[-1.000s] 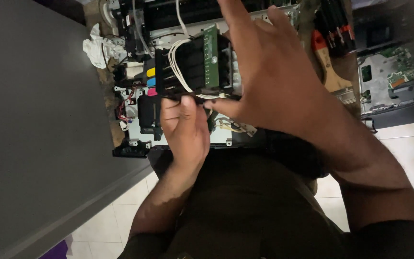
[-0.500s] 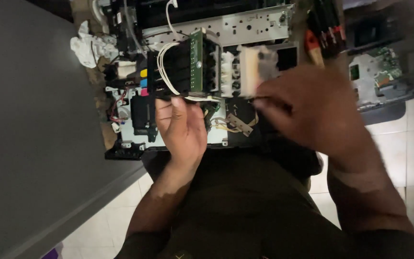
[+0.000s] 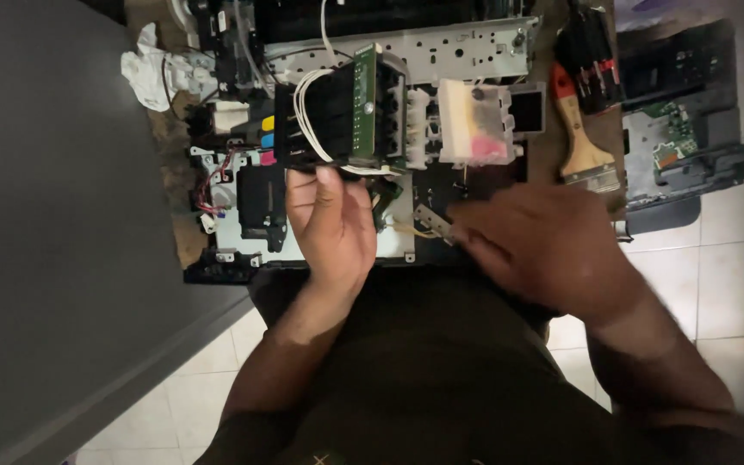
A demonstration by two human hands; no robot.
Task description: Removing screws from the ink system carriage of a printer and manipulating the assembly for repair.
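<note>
My left hand (image 3: 333,220) grips the lower edge of a black print carriage (image 3: 329,120), thumb on its underside. The carriage carries a green circuit board (image 3: 365,108) and white wires, and is held tilted above the opened printer chassis (image 3: 243,232). My right hand (image 3: 544,245) is low on the right and blurred. Its fingertips are at a small grey metal piece (image 3: 430,220) lying on the chassis; whether they grip it is unclear. A white plastic block with a pink stain (image 3: 475,125) sits just right of the carriage.
A wooden-handled paintbrush (image 3: 583,146) and a dark tool set (image 3: 592,56) lie at the right. Further right is a black casing with a green board (image 3: 682,146). Crumpled white tissue (image 3: 152,65) lies at top left. A grey wall (image 3: 53,258) runs along the left, over a tiled floor (image 3: 734,258).
My right hand has dropped from above the carriage to the small metal piece, uncovering the white block. My left hand has kept its hold on the carriage.
</note>
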